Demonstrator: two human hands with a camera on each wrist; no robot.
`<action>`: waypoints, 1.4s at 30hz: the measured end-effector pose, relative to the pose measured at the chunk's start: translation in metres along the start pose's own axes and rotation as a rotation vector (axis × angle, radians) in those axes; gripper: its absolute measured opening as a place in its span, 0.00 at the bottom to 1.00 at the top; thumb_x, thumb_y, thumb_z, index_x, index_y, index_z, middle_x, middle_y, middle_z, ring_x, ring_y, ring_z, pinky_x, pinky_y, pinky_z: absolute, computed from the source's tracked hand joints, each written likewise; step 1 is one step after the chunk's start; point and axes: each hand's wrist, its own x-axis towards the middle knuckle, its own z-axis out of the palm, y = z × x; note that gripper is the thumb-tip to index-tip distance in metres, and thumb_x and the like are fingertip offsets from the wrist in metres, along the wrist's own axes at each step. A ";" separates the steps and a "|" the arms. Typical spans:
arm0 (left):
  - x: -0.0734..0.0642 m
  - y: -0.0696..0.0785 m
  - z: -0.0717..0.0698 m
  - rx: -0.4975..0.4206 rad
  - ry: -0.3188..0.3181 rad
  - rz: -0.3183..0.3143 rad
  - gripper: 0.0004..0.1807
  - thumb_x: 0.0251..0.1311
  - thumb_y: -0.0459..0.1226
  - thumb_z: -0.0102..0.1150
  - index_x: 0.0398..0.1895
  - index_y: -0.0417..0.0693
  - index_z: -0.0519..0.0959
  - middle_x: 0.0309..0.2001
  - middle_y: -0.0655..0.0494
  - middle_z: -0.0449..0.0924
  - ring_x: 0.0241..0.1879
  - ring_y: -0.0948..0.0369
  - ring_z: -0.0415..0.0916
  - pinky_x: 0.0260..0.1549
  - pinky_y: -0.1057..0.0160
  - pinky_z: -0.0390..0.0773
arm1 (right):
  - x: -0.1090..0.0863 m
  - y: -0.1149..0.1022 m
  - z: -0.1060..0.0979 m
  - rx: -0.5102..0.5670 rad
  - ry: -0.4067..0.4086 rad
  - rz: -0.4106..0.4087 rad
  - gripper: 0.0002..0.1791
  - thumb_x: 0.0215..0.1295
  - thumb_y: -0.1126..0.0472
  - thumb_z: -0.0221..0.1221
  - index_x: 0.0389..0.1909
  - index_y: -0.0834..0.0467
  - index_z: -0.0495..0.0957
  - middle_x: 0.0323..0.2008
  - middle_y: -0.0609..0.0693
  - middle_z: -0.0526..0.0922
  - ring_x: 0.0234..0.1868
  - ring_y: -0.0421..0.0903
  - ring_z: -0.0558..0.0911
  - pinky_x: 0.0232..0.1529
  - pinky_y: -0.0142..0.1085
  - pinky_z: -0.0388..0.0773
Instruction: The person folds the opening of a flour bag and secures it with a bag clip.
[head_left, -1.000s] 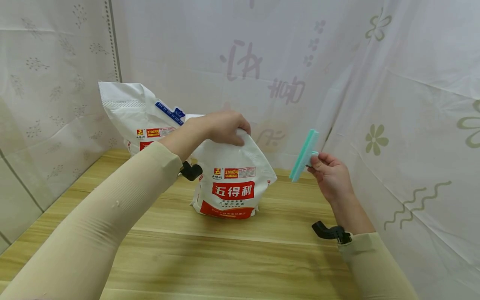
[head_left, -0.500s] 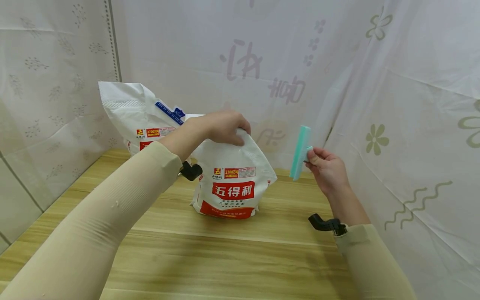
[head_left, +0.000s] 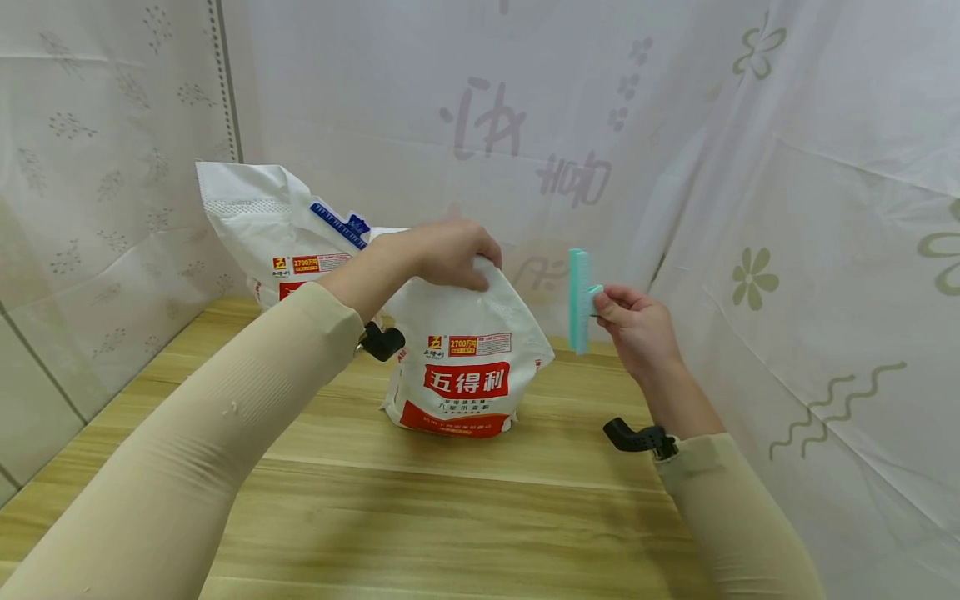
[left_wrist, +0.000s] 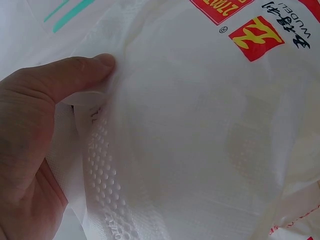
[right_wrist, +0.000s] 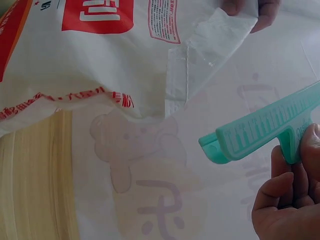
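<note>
At the centre of the head view, a white flour bag [head_left: 465, 333] with red printing stands upright on the table. My left hand [head_left: 453, 254] pinches its folded top edge; in the left wrist view the thumb [left_wrist: 85, 75] presses on the plastic. To the right of the bag, my right hand [head_left: 637, 333] holds a mint-green bag clip [head_left: 580, 300] by its small handle, between thumb and fingers. The clip is upright and apart from the bag. In the right wrist view the long body of the clip [right_wrist: 270, 122] points toward the bag's folded corner [right_wrist: 210, 55].
A second white flour bag [head_left: 262, 225] stands behind at the left, partly hidden by my left arm. A blue bag clip [head_left: 337, 225] sits at its top. Printed white curtains [head_left: 570, 125] enclose the wooden table [head_left: 450, 525] at the back and sides.
My right hand has moved left toward the flour bag with the mint-green clip, which has turned from tilted to nearly vertical. The left hand and the bag have stayed in place.
</note>
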 end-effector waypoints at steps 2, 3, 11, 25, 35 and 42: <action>0.000 0.000 0.000 0.002 -0.001 -0.002 0.16 0.75 0.39 0.67 0.62 0.50 0.86 0.58 0.50 0.86 0.44 0.53 0.89 0.38 0.59 0.92 | 0.001 -0.001 0.003 -0.027 -0.003 0.001 0.03 0.70 0.57 0.71 0.39 0.52 0.88 0.35 0.41 0.89 0.38 0.36 0.85 0.45 0.26 0.83; 0.000 0.000 0.000 0.002 -0.001 -0.003 0.16 0.75 0.39 0.67 0.62 0.51 0.86 0.58 0.50 0.86 0.44 0.53 0.89 0.38 0.59 0.92 | 0.002 -0.001 0.004 -0.042 -0.005 0.000 0.03 0.70 0.57 0.71 0.39 0.52 0.88 0.35 0.41 0.89 0.38 0.36 0.85 0.45 0.25 0.83; -0.001 -0.001 -0.001 -0.001 -0.003 -0.008 0.16 0.75 0.39 0.67 0.63 0.50 0.86 0.58 0.50 0.86 0.43 0.53 0.89 0.39 0.59 0.92 | 0.005 -0.001 0.015 -0.153 -0.024 -0.011 0.02 0.72 0.58 0.71 0.37 0.51 0.89 0.33 0.38 0.88 0.37 0.35 0.83 0.43 0.26 0.82; -0.002 -0.005 -0.004 0.079 0.060 -0.060 0.13 0.71 0.46 0.70 0.50 0.50 0.87 0.45 0.53 0.88 0.37 0.55 0.88 0.37 0.59 0.91 | 0.005 0.001 0.040 -0.455 -0.051 -0.099 0.14 0.77 0.58 0.69 0.50 0.67 0.85 0.34 0.35 0.87 0.42 0.38 0.83 0.45 0.26 0.81; -0.001 -0.008 -0.003 0.107 0.075 -0.066 0.16 0.71 0.50 0.70 0.51 0.49 0.88 0.44 0.52 0.88 0.38 0.55 0.87 0.37 0.59 0.91 | 0.003 0.010 0.054 -0.498 -0.071 -0.161 0.14 0.77 0.60 0.68 0.50 0.69 0.85 0.34 0.36 0.86 0.40 0.39 0.82 0.44 0.25 0.83; -0.005 -0.011 -0.007 0.039 0.035 -0.035 0.11 0.68 0.42 0.69 0.48 0.47 0.87 0.41 0.51 0.88 0.33 0.55 0.87 0.34 0.60 0.91 | 0.001 0.016 0.063 -0.517 -0.046 -0.219 0.13 0.75 0.61 0.70 0.49 0.69 0.86 0.33 0.38 0.86 0.38 0.41 0.82 0.40 0.25 0.83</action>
